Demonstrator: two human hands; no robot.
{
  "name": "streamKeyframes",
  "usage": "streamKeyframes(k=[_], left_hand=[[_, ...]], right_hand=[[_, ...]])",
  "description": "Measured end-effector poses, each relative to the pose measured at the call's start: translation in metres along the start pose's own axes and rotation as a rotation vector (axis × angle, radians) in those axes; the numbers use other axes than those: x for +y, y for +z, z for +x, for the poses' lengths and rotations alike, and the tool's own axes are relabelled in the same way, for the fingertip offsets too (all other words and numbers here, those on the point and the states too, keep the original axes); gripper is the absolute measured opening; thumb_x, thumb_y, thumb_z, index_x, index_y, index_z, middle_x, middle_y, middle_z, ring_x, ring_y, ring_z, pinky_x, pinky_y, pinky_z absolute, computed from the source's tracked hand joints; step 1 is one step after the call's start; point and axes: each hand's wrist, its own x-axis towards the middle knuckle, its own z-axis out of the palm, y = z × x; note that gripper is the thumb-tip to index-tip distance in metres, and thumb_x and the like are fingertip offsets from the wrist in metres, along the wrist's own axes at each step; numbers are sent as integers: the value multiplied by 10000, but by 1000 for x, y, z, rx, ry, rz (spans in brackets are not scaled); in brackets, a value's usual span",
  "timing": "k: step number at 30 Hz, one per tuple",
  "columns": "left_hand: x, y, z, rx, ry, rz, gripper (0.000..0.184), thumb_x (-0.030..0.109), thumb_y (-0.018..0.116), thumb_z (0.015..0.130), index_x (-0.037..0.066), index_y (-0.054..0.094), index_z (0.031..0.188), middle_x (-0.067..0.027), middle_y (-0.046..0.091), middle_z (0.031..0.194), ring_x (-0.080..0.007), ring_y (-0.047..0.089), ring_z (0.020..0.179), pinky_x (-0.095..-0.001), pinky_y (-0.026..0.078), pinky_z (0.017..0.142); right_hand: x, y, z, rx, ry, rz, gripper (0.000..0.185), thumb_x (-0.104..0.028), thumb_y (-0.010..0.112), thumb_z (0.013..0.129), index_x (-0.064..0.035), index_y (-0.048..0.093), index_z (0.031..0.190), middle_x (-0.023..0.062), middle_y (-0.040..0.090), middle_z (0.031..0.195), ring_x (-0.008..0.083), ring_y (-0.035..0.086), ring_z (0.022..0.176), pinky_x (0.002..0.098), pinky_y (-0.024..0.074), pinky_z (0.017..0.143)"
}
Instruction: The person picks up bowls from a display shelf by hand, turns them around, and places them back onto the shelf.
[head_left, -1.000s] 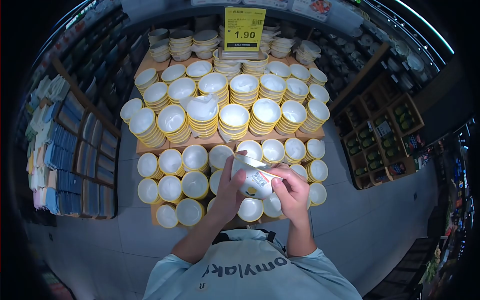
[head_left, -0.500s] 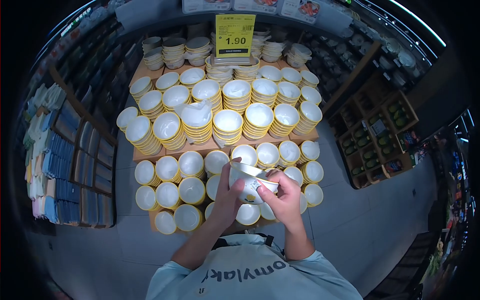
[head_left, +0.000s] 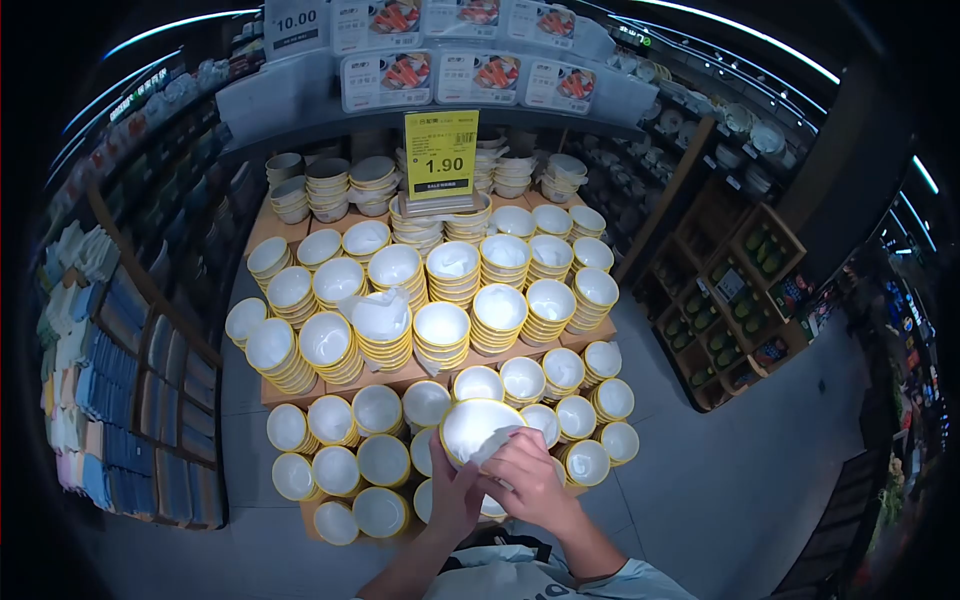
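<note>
A white bowl with a yellow rim [head_left: 474, 424] is held up in front of the stacks, its open side facing me. My left hand [head_left: 455, 495] grips it from the lower left, with the fingers partly hidden beneath. At the bowl's near right edge, my right hand [head_left: 530, 483] has its bent fingers over the rim, and its thumb is tucked below. A shadow falls across the inside of the bowl. Matching stacked bowls [head_left: 383, 460] stand just behind and around both hands on the lower tier.
More bowl stacks [head_left: 441, 325] fill the upper wooden tier, some with paper inside. A yellow price sign [head_left: 441, 155] stands among them. Folded towels [head_left: 130, 400] line a shelf at left. A wooden rack [head_left: 735, 300] stands at right, on grey floor [head_left: 660, 480].
The bowl has turned from showing its printed outer side to showing its inside. My right hand has shifted over its near rim. My view has tilted upward, bringing more signs into sight.
</note>
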Motion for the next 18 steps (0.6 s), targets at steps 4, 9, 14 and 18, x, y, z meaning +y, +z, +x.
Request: streamKeyframes(k=[4, 9, 14, 18], left_hand=[[-1, -13, -7, -5, -123, -11, 835, 132, 690, 851, 159, 216, 1538, -110, 419, 1433, -265, 457, 1371, -431, 480, 1097], [-20, -10, -6, -127, -147, 114, 924, 259, 777, 791, 117, 248, 1536, -106, 398, 1450, -249, 404, 1403, -422, 378, 1164], [-61, 0, -3, -128, -70, 256, 960, 299, 787, 779, 109, 242, 1546, -104, 391, 1465, -240, 400, 1399, -412, 356, 1167], [-100, 55, 14, -76, -110, 126, 988, 304, 782, 769, 102, 227, 1561, -113, 390, 1477, -251, 399, 1402, -422, 357, 1168]], right_hand=[[-1, -4, -18, -14, 201, 45, 670, -230, 920, 625, -63, 673, 1225, 160, 541, 1363, 362, 483, 1327, 526, 362, 1148], [17, -28, -46, -128, 453, 306, 1103, -280, 951, 578, -86, 432, 1532, 208, 268, 1643, 400, 247, 1534, 500, 284, 1220], [52, -65, -64, -285, 451, 393, 1169, -199, 956, 581, -67, 346, 1569, 187, 223, 1669, 371, 217, 1551, 462, 301, 1220], [101, -106, -76, -341, 431, 411, 1196, -195, 968, 559, -73, 338, 1569, 171, 230, 1669, 361, 237, 1544, 458, 321, 1217]])
